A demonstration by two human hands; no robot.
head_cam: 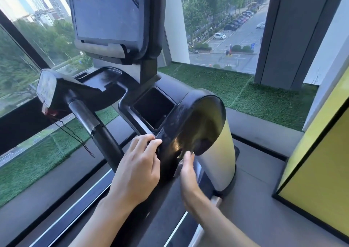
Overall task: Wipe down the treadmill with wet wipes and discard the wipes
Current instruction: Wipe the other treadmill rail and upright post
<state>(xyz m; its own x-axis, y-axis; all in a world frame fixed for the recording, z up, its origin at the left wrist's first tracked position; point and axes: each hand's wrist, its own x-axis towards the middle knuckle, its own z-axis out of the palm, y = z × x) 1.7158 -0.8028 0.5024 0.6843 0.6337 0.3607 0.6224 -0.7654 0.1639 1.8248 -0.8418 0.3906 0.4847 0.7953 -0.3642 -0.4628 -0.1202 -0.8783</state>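
while l hand (138, 163) curls over treadmill (188, 110) edge, r hand (188, 176) is by its glossy side, prob touching; grip unclear.

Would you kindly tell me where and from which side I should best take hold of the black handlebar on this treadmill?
Grip the handlebar on its thinner lower stretch, from above with the left hand, now on the console, fingers wrapping round. It is a round bar slanting toward you, and that part lies clear of the dangling cord.
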